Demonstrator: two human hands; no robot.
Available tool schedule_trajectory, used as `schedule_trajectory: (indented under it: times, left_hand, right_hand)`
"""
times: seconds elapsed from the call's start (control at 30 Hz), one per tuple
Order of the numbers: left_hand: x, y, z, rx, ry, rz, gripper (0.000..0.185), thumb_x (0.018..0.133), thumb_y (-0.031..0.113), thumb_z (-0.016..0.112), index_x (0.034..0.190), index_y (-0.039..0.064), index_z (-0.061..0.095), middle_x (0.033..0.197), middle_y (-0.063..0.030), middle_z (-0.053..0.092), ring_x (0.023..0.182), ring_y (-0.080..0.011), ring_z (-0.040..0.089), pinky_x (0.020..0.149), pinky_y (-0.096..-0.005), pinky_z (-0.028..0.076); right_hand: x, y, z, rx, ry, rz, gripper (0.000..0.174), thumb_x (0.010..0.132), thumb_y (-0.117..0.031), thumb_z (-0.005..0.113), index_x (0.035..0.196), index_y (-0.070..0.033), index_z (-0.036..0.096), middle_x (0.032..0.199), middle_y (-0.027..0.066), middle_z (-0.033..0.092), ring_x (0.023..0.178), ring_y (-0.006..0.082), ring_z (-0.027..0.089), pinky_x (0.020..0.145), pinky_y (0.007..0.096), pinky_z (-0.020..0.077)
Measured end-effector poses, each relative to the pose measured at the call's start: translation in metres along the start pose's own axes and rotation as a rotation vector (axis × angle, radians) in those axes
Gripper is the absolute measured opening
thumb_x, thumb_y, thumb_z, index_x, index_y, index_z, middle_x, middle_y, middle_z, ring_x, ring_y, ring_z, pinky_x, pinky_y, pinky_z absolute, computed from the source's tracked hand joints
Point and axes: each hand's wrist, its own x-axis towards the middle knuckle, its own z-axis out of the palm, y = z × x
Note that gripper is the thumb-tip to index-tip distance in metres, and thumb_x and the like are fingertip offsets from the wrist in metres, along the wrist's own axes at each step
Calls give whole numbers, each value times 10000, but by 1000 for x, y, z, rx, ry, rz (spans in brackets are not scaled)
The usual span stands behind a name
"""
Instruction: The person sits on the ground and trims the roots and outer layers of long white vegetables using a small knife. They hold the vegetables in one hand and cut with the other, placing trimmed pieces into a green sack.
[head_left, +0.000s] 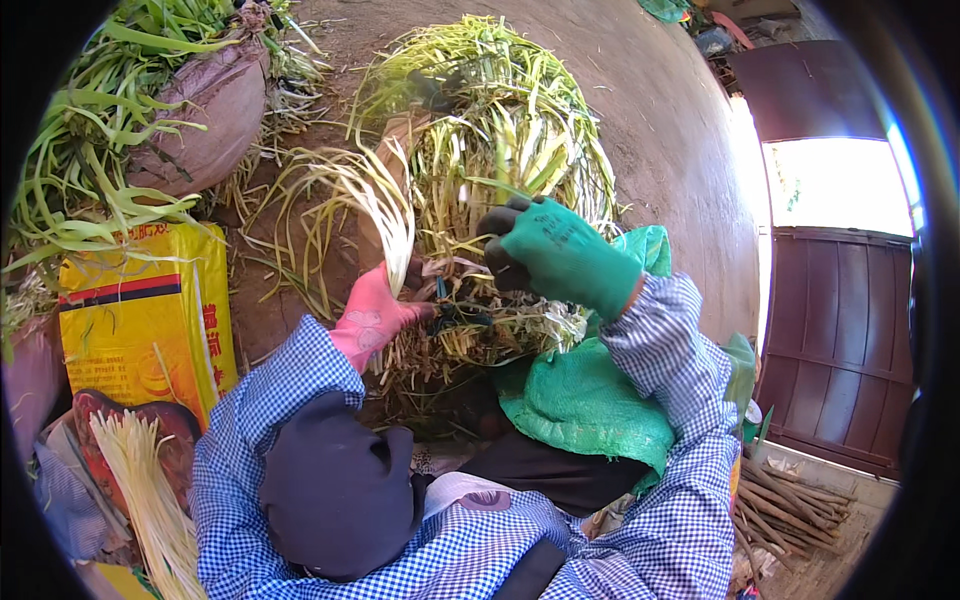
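My left hand (375, 315), in a pink glove, is closed around a small bunch of pale garlic chives or similar leafy stalks (386, 210), whose tips droop to the left. In a green glove with dark fingertips, my right hand (551, 247) is beside the large heap of yellow-green stalks (517, 142). A green blade shows at its fingertips, but I cannot tell whether the fingers grip it. Dry husks and roots (450, 337) lie below and between the hands. A green woven sack (592, 405) lies over my lap.
A yellow printed sack (142, 322) lies at left, beneath green leaves from a pinkish bundle (217, 112). Pale stalks (150, 495) are laid together at lower left. Wooden sticks (787, 502) are piled at lower right, near a dark red metal door (840, 345).
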Motion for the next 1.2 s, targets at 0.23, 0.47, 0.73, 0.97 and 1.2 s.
schedule_trajectory:
  times: [0.23,0.47,0.73,0.97,1.2]
  left_hand:
    - [6,-10,-12,-214,130,-163,436,770,-39,752,1171,-7,583,918,-28,651,801,-103,630,723,-258,543]
    - [-2,-16,-23,69,238,-123,380,766,-57,686,1134,-2,609,864,-16,638,746,-102,612,684,-244,517]
    - [-10,19,-9,-238,142,-6,571,759,-36,768,1280,-15,534,1048,-73,655,926,-169,649,843,-273,566]
    - [4,5,10,-7,79,78,562,753,-87,720,1278,36,561,966,-25,649,878,-113,626,782,-234,526]
    - [9,-16,5,-40,97,-22,451,782,-57,683,1215,36,596,912,-7,662,845,-94,620,759,-235,509]
  right_hand:
    - [-9,-28,23,-35,367,-37,590,788,-254,729,1336,-152,536,1351,118,529,1131,286,562,927,407,455]
    - [-3,-14,53,-164,243,-72,166,746,-161,702,876,-137,600,847,34,597,859,232,620,754,378,498]
    - [-47,37,60,935,679,585,246,905,-72,613,1151,-55,611,883,86,646,832,143,646,720,283,530]
    - [-48,23,37,492,1044,73,376,864,-117,686,1212,-28,575,928,95,653,726,175,649,629,328,532]
    - [-17,-35,78,85,62,181,325,906,-391,608,853,-72,584,703,148,579,649,323,640,558,441,484]
